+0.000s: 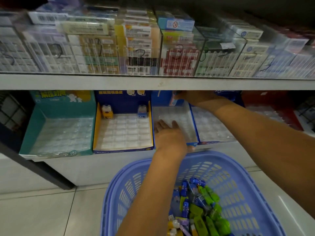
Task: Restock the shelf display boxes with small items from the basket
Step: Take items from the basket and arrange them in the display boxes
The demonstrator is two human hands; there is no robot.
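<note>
Restocking is being judged barely begun. Left hand (167, 133), fingers straight, is being rested flat on clear tray of blue box (194, 129). Right hand (194, 97) is being stretched to back of box under shelf edge (153, 82); grip cannot be told, fingers partly hidden. Small items (201, 206) are being kept heaped in basket (238, 184) below. Only two pieces are being shown in yellow box (96, 126); teal box (36, 123) is looking unfilled.

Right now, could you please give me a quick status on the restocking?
Left hand flat in blue display box. Right hand at its back under shelf edge, grip unclear. Basket holds small items. Nothing blocking.
</note>
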